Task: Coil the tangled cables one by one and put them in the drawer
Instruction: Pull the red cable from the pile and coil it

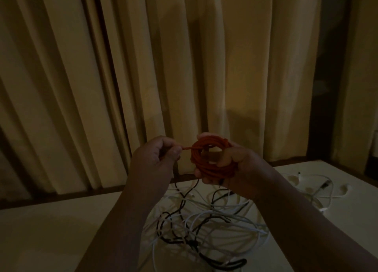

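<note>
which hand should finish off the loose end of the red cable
Left, probably: the left hand pinches the loose end just beside the red coil, while the right hand grips the coil itself.

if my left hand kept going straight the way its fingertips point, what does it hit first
Most likely the red cable coil held in the right hand. The left hand pinches the coil's loose end and points straight at it, though depth is hard to judge in this dim view.
</note>
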A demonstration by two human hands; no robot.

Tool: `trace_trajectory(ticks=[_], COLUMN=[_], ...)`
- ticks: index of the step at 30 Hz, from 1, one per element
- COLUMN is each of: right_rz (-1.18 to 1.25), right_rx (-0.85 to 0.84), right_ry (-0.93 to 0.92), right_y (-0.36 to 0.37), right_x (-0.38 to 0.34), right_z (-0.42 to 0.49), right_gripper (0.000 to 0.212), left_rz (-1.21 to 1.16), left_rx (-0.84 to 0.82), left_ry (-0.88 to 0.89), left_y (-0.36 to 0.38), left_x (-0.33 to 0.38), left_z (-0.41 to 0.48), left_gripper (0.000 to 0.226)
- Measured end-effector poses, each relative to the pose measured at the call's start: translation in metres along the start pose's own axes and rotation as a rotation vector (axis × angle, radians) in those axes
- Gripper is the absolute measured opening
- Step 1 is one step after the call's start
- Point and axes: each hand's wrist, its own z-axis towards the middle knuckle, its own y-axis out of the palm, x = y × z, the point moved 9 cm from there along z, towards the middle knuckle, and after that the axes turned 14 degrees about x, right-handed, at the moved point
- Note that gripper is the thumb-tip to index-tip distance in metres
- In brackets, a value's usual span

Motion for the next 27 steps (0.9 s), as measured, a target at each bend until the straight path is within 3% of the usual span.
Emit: trace_trajectory(ticks=[4,6,10,14,18,22,27], right_rz=[-0.072,-0.136,-0.446,-0.697,-0.685,-0.628,-0.486], right_rx=[0.015,0.05,0.304,0.411,0.444,0.442,0.409], right_ry=[0.009,-0.006,-0.103,-0.164,-0.23,-0.197,-0.044], right_y=[0.0,-0.003,-0.027,-0.037,-0.035,-0.034,-0.043], right_x=[0.002,0.002,-0.004,-0.004,-0.007,0.001,0.016], right_z=[-0.001,-0.001,0.006,0.011,0.01,0.011,0.017], right_gripper=[0.064,0.058,0.032,0.021,0.006,0.006,0.014], left_rz=[-0.014,-0.056,-0.186,-0.143,-0.231,-0.379,-0.465], left_rx=[-0.02,-0.064,-0.308,-0.465,-0.498,-0.564,-0.422], left_ry=[-0.071,-0.197,-0.497,-0.585,-0.741,-0.87,-0.999], left_y=[0.0,0.007,0.029,0.04,0.043,0.049,0.048], left_x=[-0.014,-0.028,-0.046,-0.049,-0.054,-0.056,-0.066], left_z=[0.0,-0.003,-0.019,-0.033,-0.041,-0.05,-0.051], left_gripper=[0.015,0.019,0.017,0.01,0.021,0.027,0.018])
